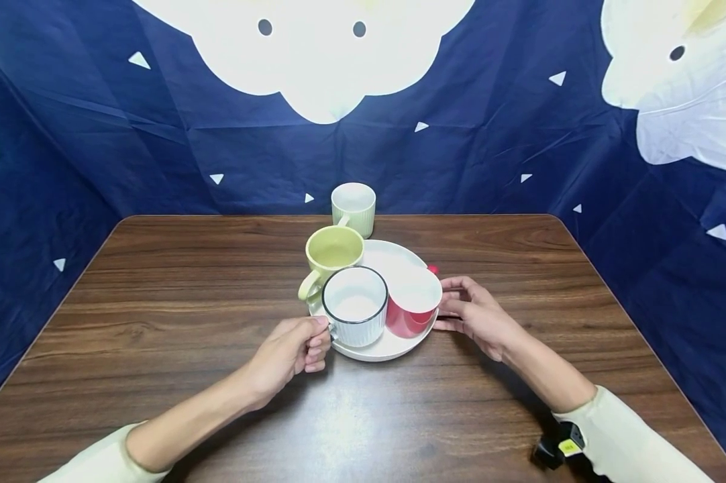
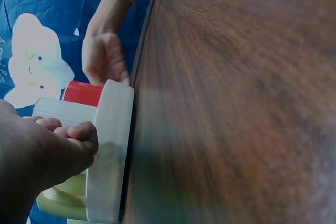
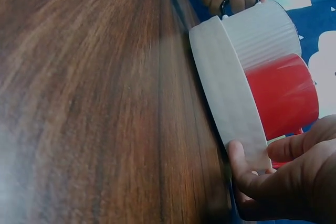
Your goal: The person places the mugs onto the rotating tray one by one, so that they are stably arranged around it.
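Observation:
A round white plate [image 1: 393,349] with a low wall stands on the wooden table. On it are a white ribbed mug [image 1: 363,329] with a dark rim, a red mug [image 1: 408,322] with a white inside, and a yellow-green mug [image 1: 334,251]. My left hand [image 1: 296,345] grips the white mug's dark handle at the plate's left front. At the plate's right edge, my right hand [image 1: 474,315] holds the wall, one digit against its outside and another at the rim beside the red mug [image 3: 283,98]. Its other fingers are partly hidden near the red handle [image 1: 433,270].
Behind the plate, a pale green ribbed mug [image 1: 353,208] stands close to the table's back edge. Brown wooden table [image 1: 188,302] extends on both sides. A dark blue cloth [image 1: 266,154] with white cloud shapes hangs behind it. A small black device [image 1: 559,446] is worn at my right sleeve.

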Demonstrator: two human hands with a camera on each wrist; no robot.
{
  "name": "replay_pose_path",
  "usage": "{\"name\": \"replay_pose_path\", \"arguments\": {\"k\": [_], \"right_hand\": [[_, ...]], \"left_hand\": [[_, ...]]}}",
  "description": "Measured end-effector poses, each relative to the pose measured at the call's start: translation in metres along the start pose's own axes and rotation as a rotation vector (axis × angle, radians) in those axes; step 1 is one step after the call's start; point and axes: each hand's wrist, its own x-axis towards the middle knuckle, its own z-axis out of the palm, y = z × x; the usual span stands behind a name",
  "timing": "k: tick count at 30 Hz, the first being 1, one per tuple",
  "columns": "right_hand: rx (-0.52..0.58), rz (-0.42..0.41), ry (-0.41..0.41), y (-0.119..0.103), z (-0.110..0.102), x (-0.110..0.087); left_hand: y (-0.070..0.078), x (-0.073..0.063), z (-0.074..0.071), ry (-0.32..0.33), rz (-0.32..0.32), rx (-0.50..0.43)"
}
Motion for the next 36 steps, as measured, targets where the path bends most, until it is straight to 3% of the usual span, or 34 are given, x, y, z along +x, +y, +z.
{"name": "replay_pose_path", "arguments": {"k": [26, 36], "right_hand": [[-0.09, -0.012, 0.027, -0.007, -0.005, 0.023], [-0.102, -0.008, 0.041, -0.008, -0.006, 0.026]], "left_hand": [[-0.005, 0.001, 0.015, -0.002, -0.011, 0.058], [-0.001, 0.002, 0.02, -0.039, -0.027, 0.103]]}}
